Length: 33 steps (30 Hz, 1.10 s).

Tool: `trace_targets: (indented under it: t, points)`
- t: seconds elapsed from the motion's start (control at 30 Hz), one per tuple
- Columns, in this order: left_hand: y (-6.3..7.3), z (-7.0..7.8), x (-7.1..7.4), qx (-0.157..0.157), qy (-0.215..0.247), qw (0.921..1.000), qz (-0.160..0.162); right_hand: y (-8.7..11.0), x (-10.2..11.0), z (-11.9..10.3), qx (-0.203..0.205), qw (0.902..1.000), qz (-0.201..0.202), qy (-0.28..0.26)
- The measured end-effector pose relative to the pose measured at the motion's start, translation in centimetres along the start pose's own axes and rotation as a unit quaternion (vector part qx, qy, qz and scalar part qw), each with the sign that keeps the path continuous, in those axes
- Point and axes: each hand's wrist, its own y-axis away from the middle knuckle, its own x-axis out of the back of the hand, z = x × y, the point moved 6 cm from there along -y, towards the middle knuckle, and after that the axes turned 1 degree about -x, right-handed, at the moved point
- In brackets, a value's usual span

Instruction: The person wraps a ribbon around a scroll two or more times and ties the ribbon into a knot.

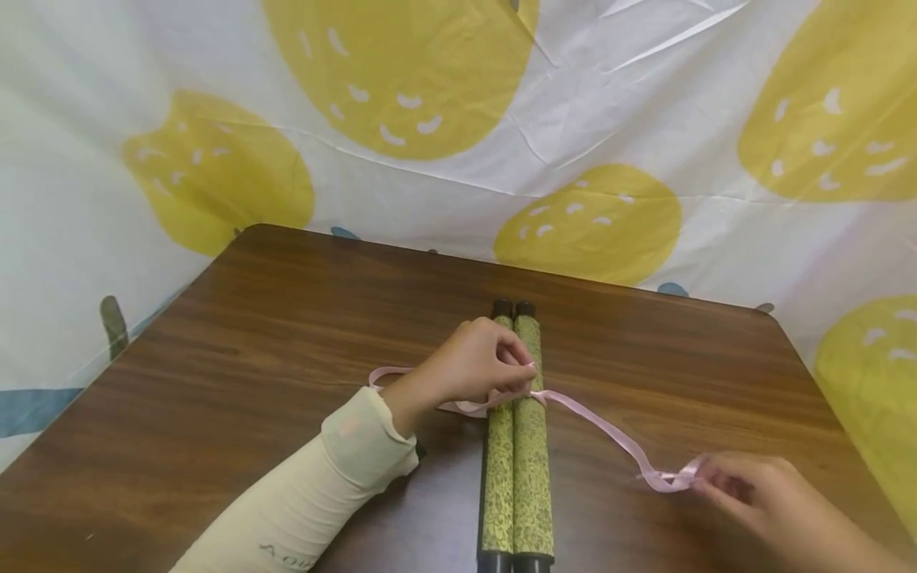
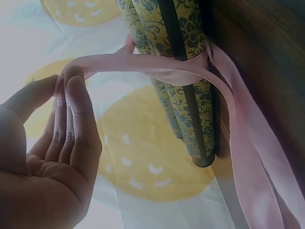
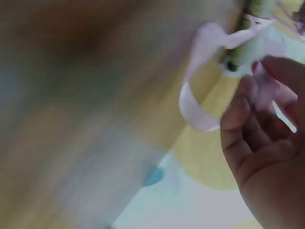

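Observation:
Two scrolls (image 1: 532, 477) covered in green-gold patterned brocade, with dark end knobs, lie side by side on the table. A pink ribbon (image 1: 598, 422) crosses round them near their middle. Above the scrolls my left hand (image 1: 476, 362) pinches the ribbon between thumb and fingertips; in the left wrist view the ribbon (image 2: 138, 64) runs from those fingers to the scrolls, and further lengths hang beyond. Off to the right, my right hand (image 1: 759, 485) pinches the ribbon's other stretch, which sags between hand and scrolls. In the right wrist view this ribbon (image 3: 193, 102) loops loosely beside the fingers.
The brown wooden table (image 1: 286, 318) has rounded far corners. Behind and beside it hangs a white cloth (image 1: 430, 179) printed with large yellow fruit. A pale sleeve (image 1: 308, 485) covers the left forearm.

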Motion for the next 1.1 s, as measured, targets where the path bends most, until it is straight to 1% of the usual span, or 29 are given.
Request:
trace_targets:
  t: [0.1,0.2,0.27,0.37,0.43,0.53,0.63,0.77,0.9,1.0,1.1]
  points:
    - [0.2,0.0,0.1,-0.004,-0.006,1.0000,-0.003,-3.2,0.7,-1.2,-0.012,0.9990,0.044,-0.004]
    - [0.3,0.1,0.1,-0.001,-0.017,0.9998,-0.005,-6.9,1.0,-2.0,-0.017,0.9980,0.061,0.000]
    - [0.4,0.0,0.0,0.002,-0.018,0.9998,-0.008,-9.4,0.8,-2.3,-0.023,0.9980,0.059,0.004]
    - [0.6,0.0,-0.2,0.005,-0.015,0.9998,-0.011,-12.7,-0.1,-2.5,-0.043,0.9981,0.045,0.008]
    - [0.6,0.1,-0.2,0.003,-0.014,0.9998,-0.010,-14.6,-0.9,-2.5,-0.061,0.9978,0.028,0.003]
    - [0.4,0.4,-0.3,-0.006,-0.017,0.9998,-0.012,-16.9,-2.2,-2.5,-0.080,0.9968,0.006,-0.006]
    - [0.5,0.5,-0.4,-0.015,-0.022,0.9995,-0.016,-18.6,-3.7,-2.7,-0.089,0.9958,-0.014,-0.017]
    - [0.5,0.7,-0.5,-0.026,-0.029,0.9991,-0.018,-20.1,-5.4,-2.9,-0.089,0.9949,-0.033,-0.035]
    - [0.5,0.9,-0.4,-0.034,-0.037,0.9987,-0.014,-21.2,-6.6,-3.1,-0.083,0.9937,-0.049,-0.057]
    - [0.6,1.0,-0.4,-0.033,-0.031,0.9988,-0.015,-21.8,-7.4,-3.2,-0.081,0.9921,-0.059,-0.075]
    - [0.7,0.9,-0.5,-0.031,-0.023,0.9991,-0.019,-22.3,-8.1,-3.2,-0.081,0.9913,-0.064,-0.082]
